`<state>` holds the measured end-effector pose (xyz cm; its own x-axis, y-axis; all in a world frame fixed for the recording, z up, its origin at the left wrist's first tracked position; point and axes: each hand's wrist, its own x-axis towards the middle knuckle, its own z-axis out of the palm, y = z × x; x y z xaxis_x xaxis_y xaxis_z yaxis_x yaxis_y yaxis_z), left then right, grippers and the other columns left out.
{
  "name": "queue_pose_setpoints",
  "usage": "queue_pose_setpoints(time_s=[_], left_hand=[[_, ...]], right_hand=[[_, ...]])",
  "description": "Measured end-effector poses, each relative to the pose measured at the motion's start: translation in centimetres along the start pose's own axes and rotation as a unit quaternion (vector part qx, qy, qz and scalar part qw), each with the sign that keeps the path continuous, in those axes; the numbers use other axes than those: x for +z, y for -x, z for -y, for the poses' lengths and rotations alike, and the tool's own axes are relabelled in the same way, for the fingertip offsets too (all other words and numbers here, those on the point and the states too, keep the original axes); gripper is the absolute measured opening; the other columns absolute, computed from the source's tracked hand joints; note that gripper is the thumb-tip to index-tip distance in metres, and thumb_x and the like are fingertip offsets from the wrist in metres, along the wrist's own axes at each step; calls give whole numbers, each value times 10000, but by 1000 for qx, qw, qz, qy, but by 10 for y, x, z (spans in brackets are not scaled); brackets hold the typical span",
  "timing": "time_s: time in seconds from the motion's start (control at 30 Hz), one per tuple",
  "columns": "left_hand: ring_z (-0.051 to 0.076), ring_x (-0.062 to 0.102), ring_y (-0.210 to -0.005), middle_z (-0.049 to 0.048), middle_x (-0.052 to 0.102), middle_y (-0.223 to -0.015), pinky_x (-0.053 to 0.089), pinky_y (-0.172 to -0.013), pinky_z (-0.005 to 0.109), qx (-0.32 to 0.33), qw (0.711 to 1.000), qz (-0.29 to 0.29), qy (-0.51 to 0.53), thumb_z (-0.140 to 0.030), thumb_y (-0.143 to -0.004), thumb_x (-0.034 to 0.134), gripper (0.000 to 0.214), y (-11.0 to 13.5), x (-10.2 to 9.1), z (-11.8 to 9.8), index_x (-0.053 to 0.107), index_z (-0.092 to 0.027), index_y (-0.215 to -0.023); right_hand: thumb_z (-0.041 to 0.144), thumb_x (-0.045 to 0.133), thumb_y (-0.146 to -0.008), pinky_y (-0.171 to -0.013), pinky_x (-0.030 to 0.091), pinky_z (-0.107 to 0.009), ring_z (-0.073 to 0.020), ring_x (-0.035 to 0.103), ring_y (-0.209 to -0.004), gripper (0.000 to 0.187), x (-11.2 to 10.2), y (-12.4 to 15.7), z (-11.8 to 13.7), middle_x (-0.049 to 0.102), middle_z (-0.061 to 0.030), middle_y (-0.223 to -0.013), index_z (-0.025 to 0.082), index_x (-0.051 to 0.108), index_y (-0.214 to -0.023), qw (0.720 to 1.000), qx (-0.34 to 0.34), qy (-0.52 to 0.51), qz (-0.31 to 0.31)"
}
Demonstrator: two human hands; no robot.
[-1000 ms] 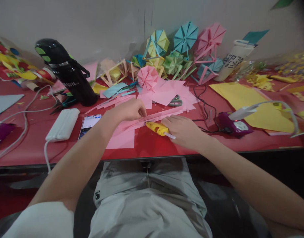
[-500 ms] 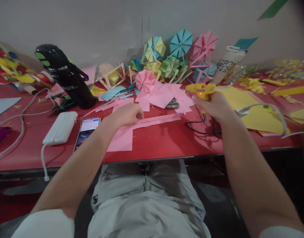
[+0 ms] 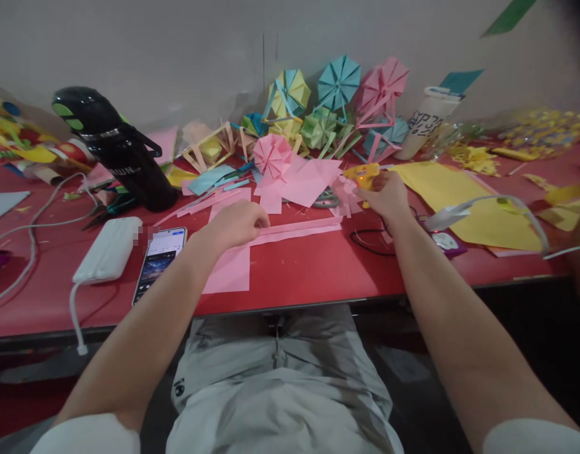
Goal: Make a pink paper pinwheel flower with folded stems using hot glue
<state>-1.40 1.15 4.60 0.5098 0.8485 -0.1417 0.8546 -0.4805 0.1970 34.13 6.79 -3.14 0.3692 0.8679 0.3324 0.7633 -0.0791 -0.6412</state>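
Note:
My left hand (image 3: 240, 222) is closed, its fingertips pinching the left end of a folded pink paper strip (image 3: 299, 231) that lies across the red table. Under that hand a pink paper sheet (image 3: 233, 271) reaches toward the table edge. With closed fingers, my right hand (image 3: 390, 197) grips a yellow glue gun (image 3: 360, 173) with a small orange light on it. The gun is above and beyond the strip's right end, its front over pink paper pieces. Just behind the strip sits a pink pleated paper rosette (image 3: 272, 156) among loose pink sheets (image 3: 309, 183); scissors (image 3: 325, 198) are partly covered by them.
On the left stand a black bottle (image 3: 124, 151), a white power bank (image 3: 108, 250) and a phone (image 3: 160, 261). Folded paper lanterns (image 3: 338, 83) and a paper cup (image 3: 427, 123) line the wall. Yellow sheets (image 3: 474, 205), a purple power strip (image 3: 448, 243) and cables lie right.
My right hand has moved left with the glue gun, bringing it over the pink pieces. The purple power strip now shows beside my right forearm. My left hand stays on the strip.

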Motion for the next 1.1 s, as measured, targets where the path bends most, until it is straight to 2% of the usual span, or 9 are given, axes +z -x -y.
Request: queue_pose_setpoints(time_s=[0.07, 0.13, 0.17, 0.23, 0.33, 0.4, 0.53, 0.77, 1.1], left_hand=[[204, 703, -946, 55, 794, -1065, 480, -745, 283, -4, 1000, -2, 1, -91, -794, 541, 361, 0, 0, 1, 789, -205, -1030], [205, 704, -953, 51, 793, -1072, 482, -740, 280, -7, 1000, -4, 3, -101, -791, 542, 365, -1, 1, 2, 789, -214, -1035], [204, 705, -947, 50, 794, -1066, 484, -738, 278, -6, 1000, -4, 5, -106, -789, 543, 367, -1, 2, 3, 789, -217, -1038], [203, 708, -930, 55, 796, -1048, 489, -741, 281, -2, 1000, -6, 8, -109, -786, 543, 372, -3, 4, 4, 788, -216, -1045], [208, 707, -940, 60, 795, -1045, 495, -757, 288, 8, 1000, -8, 9, -101, -785, 537, 378, -6, 5, 5, 788, -217, -1042], [204, 708, -947, 54, 796, -1041, 491, -746, 277, 10, 1000, -9, 7, -93, -778, 539, 376, -7, 5, 5, 789, -222, -1028], [194, 708, -926, 48, 798, -1014, 475, -707, 258, 8, 1000, -14, 0, -88, -770, 543, 380, -8, 4, 4, 787, -226, -1028], [171, 700, -884, 50, 788, -1015, 475, -728, 250, 48, 998, 4, 27, -34, -745, 520, 398, -9, 5, 9, 773, -197, -1004], [184, 693, -901, 68, 781, -1033, 470, -750, 265, 38, 998, 26, -52, -24, -776, 503, 381, 4, -4, 14, 774, -185, -991]], right_hand=[[331, 715, -748, -862, 540, -377, -251, 668, -975, 423, -14, 16, 4, 678, -184, -1132, 139, 597, -1106, 998, 36, 13, -50], [298, 688, -760, -896, 540, -419, -270, 673, -973, 338, -28, 33, 10, 700, -170, -1085, 143, 624, -1053, 997, -2, 18, -80], [301, 661, -786, -891, 546, -425, -267, 685, -940, 270, -34, 42, 14, 718, -150, -1035, 157, 646, -1013, 998, -38, 3, -58], [334, 617, -844, -862, 563, -407, -253, 702, -918, 230, -42, 56, 26, 745, -117, -1039, 189, 691, -1006, 988, -128, -24, 82], [304, 573, -894, -968, 531, -416, -253, 692, -1063, 273, -44, 65, 50, 753, -94, -1162, 212, 732, -1096, 942, -241, 20, 232], [256, 536, -920, -1009, 508, -416, -249, 669, -1146, 306, -40, 61, 65, 738, -93, -1235, 208, 741, -1142, 912, -295, 61, 280], [176, 528, -912, -916, 518, -341, -215, 699, -1027, 325, -31, 50, 85, 772, -95, -1135, 183, 764, -1134, 848, -371, 159, 345], [138, 504, -900, -747, 470, -308, -218, 699, -920, 352, -28, 46, 98, 785, -99, -1077, 179, 776, -1120, 806, -378, 256, 376], [136, 513, -883, -654, 398, -326, -237, 672, -848, 308, -29, 52, 103, 782, -100, -964, 199, 792, -999, 800, -383, 304, 348]])
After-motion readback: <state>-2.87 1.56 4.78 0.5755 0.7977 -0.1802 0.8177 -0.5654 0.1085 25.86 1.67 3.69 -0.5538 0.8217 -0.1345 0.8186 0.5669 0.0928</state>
